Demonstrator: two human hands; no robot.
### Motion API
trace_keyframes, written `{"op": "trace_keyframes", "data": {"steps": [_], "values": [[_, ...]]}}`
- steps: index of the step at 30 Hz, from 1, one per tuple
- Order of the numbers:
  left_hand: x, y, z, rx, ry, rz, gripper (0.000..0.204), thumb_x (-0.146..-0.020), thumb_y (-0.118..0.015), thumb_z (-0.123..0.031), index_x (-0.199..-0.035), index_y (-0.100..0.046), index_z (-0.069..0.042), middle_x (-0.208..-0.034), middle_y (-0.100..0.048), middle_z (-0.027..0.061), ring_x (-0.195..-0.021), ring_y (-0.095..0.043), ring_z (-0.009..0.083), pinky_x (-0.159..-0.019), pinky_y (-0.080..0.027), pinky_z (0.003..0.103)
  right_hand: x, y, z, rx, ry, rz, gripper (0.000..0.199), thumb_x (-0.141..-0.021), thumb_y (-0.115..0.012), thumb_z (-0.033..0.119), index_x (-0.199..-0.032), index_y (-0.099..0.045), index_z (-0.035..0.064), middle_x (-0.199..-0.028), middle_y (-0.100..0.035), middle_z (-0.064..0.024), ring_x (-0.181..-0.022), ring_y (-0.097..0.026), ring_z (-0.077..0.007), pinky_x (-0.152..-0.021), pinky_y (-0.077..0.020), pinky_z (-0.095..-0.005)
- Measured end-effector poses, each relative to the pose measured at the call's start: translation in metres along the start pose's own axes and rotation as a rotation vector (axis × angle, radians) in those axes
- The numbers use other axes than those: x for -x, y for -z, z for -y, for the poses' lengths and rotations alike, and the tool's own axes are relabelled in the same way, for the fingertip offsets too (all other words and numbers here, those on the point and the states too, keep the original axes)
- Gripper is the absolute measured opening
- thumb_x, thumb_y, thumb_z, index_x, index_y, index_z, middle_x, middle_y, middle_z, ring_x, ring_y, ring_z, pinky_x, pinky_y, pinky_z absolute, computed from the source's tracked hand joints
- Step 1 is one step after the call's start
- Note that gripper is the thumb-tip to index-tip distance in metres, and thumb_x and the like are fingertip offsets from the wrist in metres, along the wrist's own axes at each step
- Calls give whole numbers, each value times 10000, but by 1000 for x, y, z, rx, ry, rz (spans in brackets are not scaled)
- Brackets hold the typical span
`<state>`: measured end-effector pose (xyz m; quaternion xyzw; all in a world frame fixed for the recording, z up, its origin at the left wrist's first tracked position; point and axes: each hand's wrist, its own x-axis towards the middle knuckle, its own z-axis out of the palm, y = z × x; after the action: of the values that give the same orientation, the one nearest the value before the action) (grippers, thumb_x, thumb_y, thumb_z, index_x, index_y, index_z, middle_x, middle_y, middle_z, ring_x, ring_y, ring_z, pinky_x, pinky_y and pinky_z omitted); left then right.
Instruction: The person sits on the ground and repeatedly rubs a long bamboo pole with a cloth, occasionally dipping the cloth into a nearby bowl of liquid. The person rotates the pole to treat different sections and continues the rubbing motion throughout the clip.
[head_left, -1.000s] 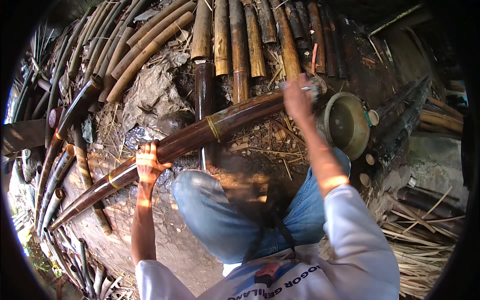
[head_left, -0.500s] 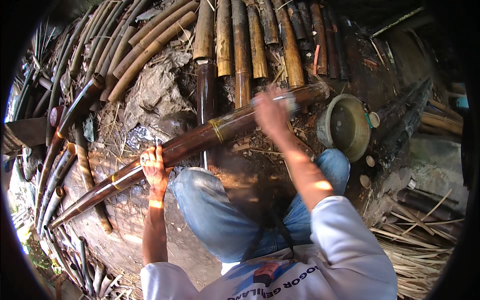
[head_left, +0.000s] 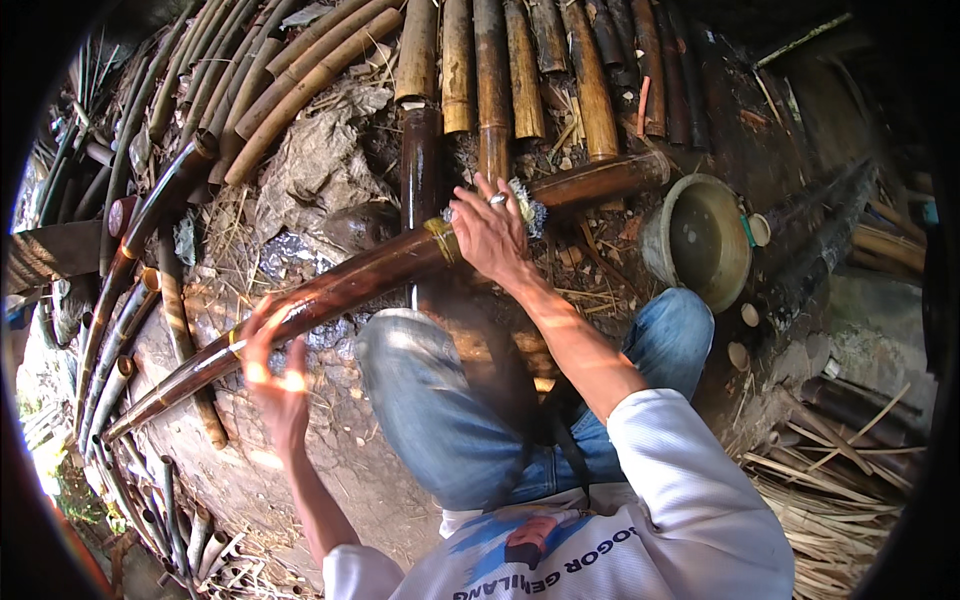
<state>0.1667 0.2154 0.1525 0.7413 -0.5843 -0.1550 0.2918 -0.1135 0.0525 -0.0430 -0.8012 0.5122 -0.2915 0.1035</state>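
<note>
Fingers of the right hand [head_left: 492, 232] clamp a scrubbing pad [head_left: 528, 207] (half hidden) on the bamboo pole [head_left: 350, 285]; left hand [head_left: 272, 375] blurred, unreadable.

Ground [head_left: 380, 470]: bare packed earth near the person, littered farther out with dry straw, leaf scraps and a crumpled grey sheet [head_left: 310, 160].

Far side: a row of cut bamboo poles [head_left: 490, 60], yellow-brown, lying side by side; more fan out to the far left [head_left: 290, 70].

Left edge: thin dark bamboo stems [head_left: 110, 330], curved by the lens, lying close together down to the near left corner.

Middle: one long dark, wet-looking bamboo pole [head_left: 350, 285] slants from near left to far right across the dirt.

Right: a round greenish basin [head_left: 700, 240] sits on the ground, small cut bamboo rings [head_left: 745, 315] just beside it.

Near right: a heap of pale dry strips [head_left: 840, 490].
</note>
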Motion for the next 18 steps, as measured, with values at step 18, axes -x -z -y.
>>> {"op": "trace_keyframes", "data": {"steps": [18], "values": [[-50, -95, 72, -67, 42, 326, 759, -766, -855, -302, -1388, -498, -57, -1355, -575, 192, -1332, -504, 352, -1147, -332, 518, -8, 11, -11, 141, -241, -28, 214, -978, -555, 233, -954, -704, 82, -1088, -744, -76, -1261, -606, -323, -1202, -233, -538]]}}
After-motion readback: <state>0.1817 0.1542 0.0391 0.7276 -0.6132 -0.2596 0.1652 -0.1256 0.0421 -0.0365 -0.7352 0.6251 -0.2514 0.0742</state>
